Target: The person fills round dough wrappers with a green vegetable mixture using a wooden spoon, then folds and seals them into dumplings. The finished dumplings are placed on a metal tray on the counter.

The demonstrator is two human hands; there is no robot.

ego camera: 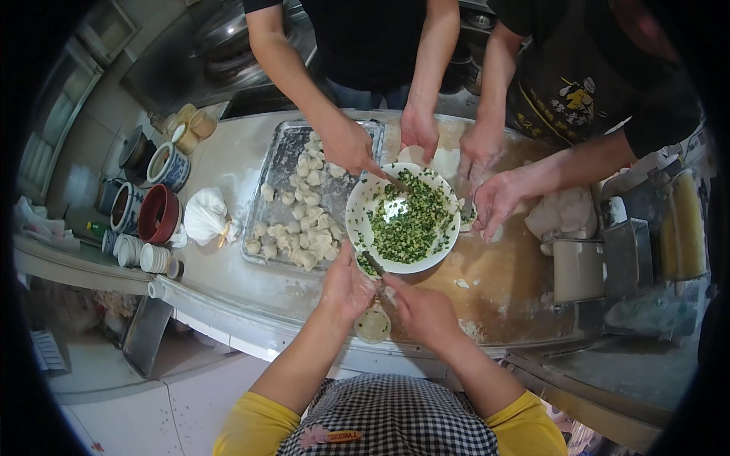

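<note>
A white bowl (355, 225) of chopped green filling (408, 228) stands in the middle of the table. At its near left rim, my left hand (349, 285) holds a dough wrapper (368, 272) with green filling on it. My right hand (422, 310) grips a flat filling spatula (373, 262), its blade over that wrapper. A small round dish (372, 326) lies between my wrists. Left of the bowl, a metal tray (259, 214) bears many folded dumplings (308, 239). Across the bowl, a co-worker's hand (349, 145) dips a spatula into the filling.
Two co-workers reach in from the far side; one's hands (499, 199) hold a wrapper and tool right of the bowl. At left stand a white cloth bundle (205, 215), a red pot (158, 214) and stacked white cups (154, 258). Dough (562, 214) and metal containers (579, 271) stand at right.
</note>
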